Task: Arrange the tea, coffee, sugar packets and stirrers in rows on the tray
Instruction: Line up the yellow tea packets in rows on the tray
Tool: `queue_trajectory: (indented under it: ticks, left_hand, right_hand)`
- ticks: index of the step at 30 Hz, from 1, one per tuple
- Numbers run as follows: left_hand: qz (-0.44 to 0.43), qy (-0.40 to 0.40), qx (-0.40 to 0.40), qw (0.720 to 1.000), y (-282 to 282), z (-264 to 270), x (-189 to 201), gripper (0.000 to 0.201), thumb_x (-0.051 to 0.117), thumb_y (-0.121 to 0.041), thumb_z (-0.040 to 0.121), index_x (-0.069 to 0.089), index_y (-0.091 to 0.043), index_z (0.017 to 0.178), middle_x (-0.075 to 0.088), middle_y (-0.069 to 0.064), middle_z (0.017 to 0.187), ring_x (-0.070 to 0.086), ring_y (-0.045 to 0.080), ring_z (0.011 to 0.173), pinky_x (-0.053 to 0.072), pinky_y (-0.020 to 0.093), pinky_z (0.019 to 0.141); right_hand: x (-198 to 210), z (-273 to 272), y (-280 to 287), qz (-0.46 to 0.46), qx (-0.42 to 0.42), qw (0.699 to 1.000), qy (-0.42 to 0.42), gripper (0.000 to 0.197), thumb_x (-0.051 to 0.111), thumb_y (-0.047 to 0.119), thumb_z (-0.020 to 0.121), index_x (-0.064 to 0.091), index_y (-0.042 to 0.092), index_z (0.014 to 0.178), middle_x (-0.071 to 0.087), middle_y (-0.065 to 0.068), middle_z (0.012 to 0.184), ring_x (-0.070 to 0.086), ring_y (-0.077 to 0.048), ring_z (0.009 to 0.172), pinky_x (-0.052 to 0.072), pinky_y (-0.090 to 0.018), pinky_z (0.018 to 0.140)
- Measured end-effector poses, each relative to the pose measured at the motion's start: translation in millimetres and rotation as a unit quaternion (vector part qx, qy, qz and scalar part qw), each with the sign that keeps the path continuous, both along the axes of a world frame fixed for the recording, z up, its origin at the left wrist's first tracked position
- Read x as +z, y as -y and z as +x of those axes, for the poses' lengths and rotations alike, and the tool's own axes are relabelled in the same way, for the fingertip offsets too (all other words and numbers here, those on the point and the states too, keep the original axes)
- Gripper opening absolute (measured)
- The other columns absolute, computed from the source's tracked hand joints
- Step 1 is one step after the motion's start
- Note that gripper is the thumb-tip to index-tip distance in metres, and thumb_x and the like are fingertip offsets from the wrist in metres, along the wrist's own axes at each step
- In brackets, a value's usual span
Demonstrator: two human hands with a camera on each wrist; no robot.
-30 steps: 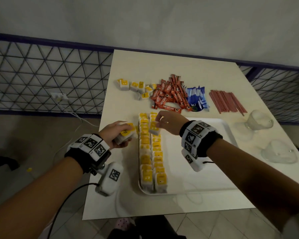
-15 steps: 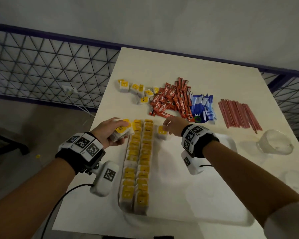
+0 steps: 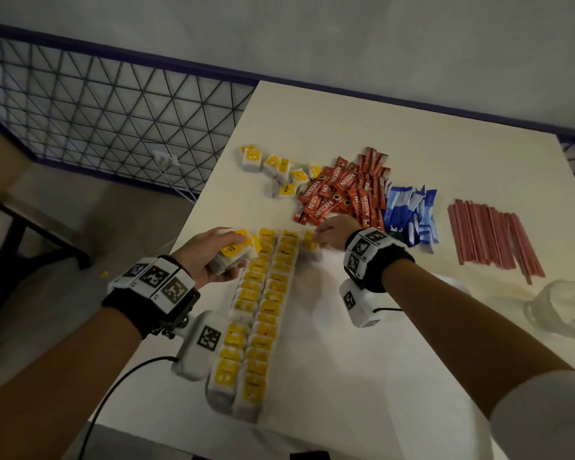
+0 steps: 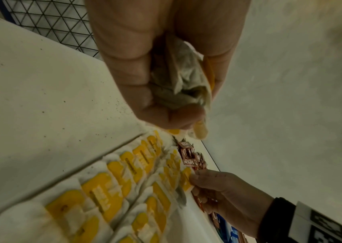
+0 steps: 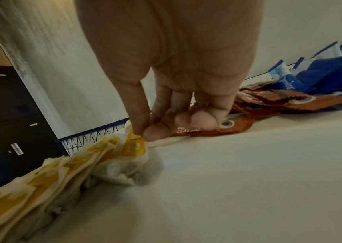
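Two rows of tea bags (image 3: 263,313) fill the left side of the white tray (image 3: 329,343). My right hand (image 3: 332,232) pinches one soft paper tea bag (image 3: 307,242) starting a third row at the far edge; my left hand (image 3: 210,257) grips a small stack of tea bags (image 3: 234,255). Glossy red coffee sachets (image 3: 342,190), blue sugar packets (image 3: 409,210) and slim red stirrers (image 3: 492,237) wait on the table beyond, as I judge it.

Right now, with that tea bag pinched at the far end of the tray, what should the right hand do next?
Probably let go: the right hand pinches the tea bag already sitting on the tray, starting a third row. The left hand holds more tea bags to follow.
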State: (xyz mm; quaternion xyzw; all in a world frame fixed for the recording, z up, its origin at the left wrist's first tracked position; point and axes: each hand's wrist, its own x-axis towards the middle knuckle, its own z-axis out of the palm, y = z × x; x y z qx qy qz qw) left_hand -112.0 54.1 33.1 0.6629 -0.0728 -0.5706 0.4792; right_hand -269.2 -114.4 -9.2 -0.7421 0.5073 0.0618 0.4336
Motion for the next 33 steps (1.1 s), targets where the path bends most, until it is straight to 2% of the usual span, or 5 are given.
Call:
queue_trajectory:
  ticks: [8,14,20,29,33]
  left_hand:
    - [-0.004,-0.002,0.002,1.000,6.5,-10.0,3.4,0.010,0.055,-0.018,0.091,0.055,-0.014,0.082,0.057,0.013,0.084,0.053,0.023,0.065,0.046,0.019,0.042]
    - [-0.025,-0.022,-0.008,0.999,15.9,-18.1,8.3,0.014,0.051,-0.025,0.094,0.054,-0.016,0.083,0.058,0.012,0.080,0.059,0.020,0.058,0.049,0.020,0.043]
    - [-0.062,-0.045,-0.009,0.997,27.6,-26.0,14.9,0.015,0.050,-0.028,0.094,0.054,-0.015,0.089,0.059,0.012,0.079,0.057,0.022,0.066,0.056,0.027,0.049]
    - [-0.059,-0.095,-0.081,0.990,33.6,-19.0,18.3,0.012,0.058,-0.024,0.089,0.058,-0.015,0.097,0.062,0.009,0.081,0.058,0.019,0.059,0.048,0.020,0.045]
    - [-0.054,-0.100,-0.085,0.990,32.3,-13.9,12.7,0.015,0.059,-0.016,0.086,0.056,-0.015,0.101,0.059,0.007,0.082,0.057,0.019,0.063,0.045,0.018,0.040]
  right_hand:
    - [10.2,-3.7,-2.6,-0.050,0.016,0.998,-0.016,0.037,0.061,0.028,0.088,0.057,0.010,0.120,0.057,-0.008,0.122,0.054,-0.025,0.112,0.039,-0.024,0.082]
    - [40.1,1.6,-20.0,-0.020,0.074,0.994,0.078,0.034,0.052,0.038,0.092,0.062,0.007,0.101,0.059,0.003,0.075,0.051,-0.011,0.064,0.039,-0.018,0.054]
    - [63.7,12.2,-46.5,0.019,0.100,0.991,0.084,0.031,0.053,0.046,0.088,0.058,0.017,0.077,0.061,0.005,0.072,0.055,-0.010,0.062,0.048,-0.020,0.055]
    - [77.5,6.3,-59.2,0.104,-0.095,0.968,0.206,0.019,0.061,0.018,0.088,0.050,0.009,0.101,0.057,-0.002,0.073,0.055,-0.013,0.056,0.050,-0.021,0.047]
    - [82.8,1.2,-62.4,0.112,-0.134,0.960,0.219,0.010,0.060,0.015,0.089,0.050,0.015,0.088,0.057,-0.002,0.076,0.057,-0.015,0.059,0.051,-0.023,0.048]
